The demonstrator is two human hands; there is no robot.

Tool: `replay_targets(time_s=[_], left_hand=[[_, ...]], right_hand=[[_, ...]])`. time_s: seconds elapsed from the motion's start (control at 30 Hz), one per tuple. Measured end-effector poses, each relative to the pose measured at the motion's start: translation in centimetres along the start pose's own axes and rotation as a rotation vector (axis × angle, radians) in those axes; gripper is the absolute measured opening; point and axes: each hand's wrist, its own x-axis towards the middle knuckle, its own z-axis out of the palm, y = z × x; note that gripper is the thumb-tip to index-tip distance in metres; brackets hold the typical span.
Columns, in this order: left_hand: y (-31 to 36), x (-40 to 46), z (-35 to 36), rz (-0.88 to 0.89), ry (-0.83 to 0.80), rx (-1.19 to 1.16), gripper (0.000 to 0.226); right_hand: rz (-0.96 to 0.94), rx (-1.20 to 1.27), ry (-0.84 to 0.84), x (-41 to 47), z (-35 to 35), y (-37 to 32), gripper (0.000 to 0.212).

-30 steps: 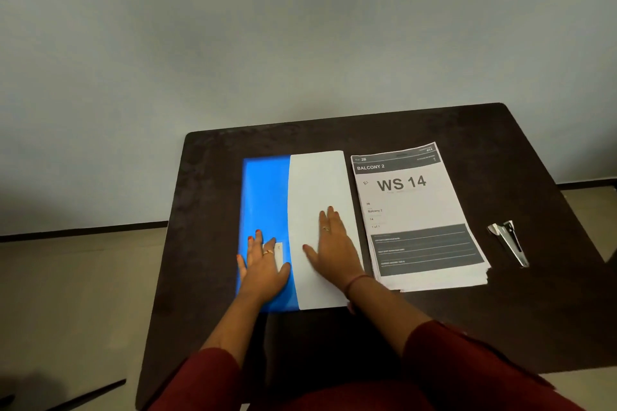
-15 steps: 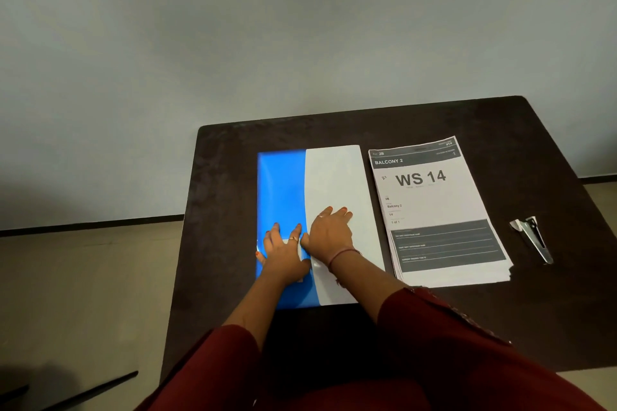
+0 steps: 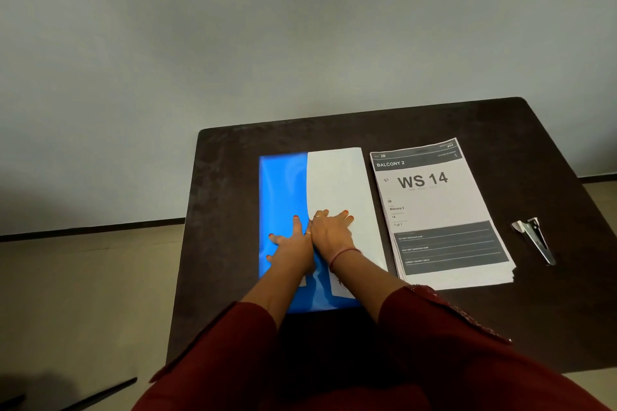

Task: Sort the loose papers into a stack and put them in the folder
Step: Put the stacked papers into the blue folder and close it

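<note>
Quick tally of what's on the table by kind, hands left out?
Blue folder with white flap: 1
Stack of printed papers: 1
Metal clip: 1
Total: 3

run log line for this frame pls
left hand: flat on blue folder | right hand: flat on white flap | paper stack: beside folder, not filed
</note>
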Motion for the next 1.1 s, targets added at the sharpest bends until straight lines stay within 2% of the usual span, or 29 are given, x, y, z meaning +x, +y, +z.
replay_targets(time_s=[0.17,0.27,0.33,0.43,0.63,0.8,0.97,1.1], left_hand=[[0.3,0.9,-0.1,-0.015,-0.037,0.026,0.099],[0.5,0.2,-0.5,0.027,-0.061,0.118,0.097],[0.7,-0.3,-0.7,0.053,-0.054,0.182,0.101],[1.0,-0.4,-0.8,0.060,-0.047,0.187,0.104],[1.2,-1.7,-1.5,0.086,-0.014,0.261,0.100],[1.3,-2.3,-1.8,0.099,0.011,0.291,0.098],[1.3,-2.2,-1.3,0.097,0.010,0.226,0.099],[1.7,-2.9,-1.4,0.047,0.028,0.191,0.094]], right_hand=[[-0.031,0.002,-0.001,-0.6,-0.3,0.4,0.056],[-0.009,0.141,0.098,-0.9,-0.8,1.1,0.035],[-0.013,0.286,0.183,-1.2,-1.0,2.2,0.027],[0.033,0.521,0.225,-1.7,-1.1,3.9,0.025],[0.052,0.979,0.170,-2.9,-1.7,7.6,0.028],[0.050,1.534,0.113,-5.6,-2.5,12.2,0.018],[0.077,1.614,0.170,-8.4,-1.9,17.3,0.012],[0.230,1.494,0.294,-8.4,0.9,20.4,0.009]])
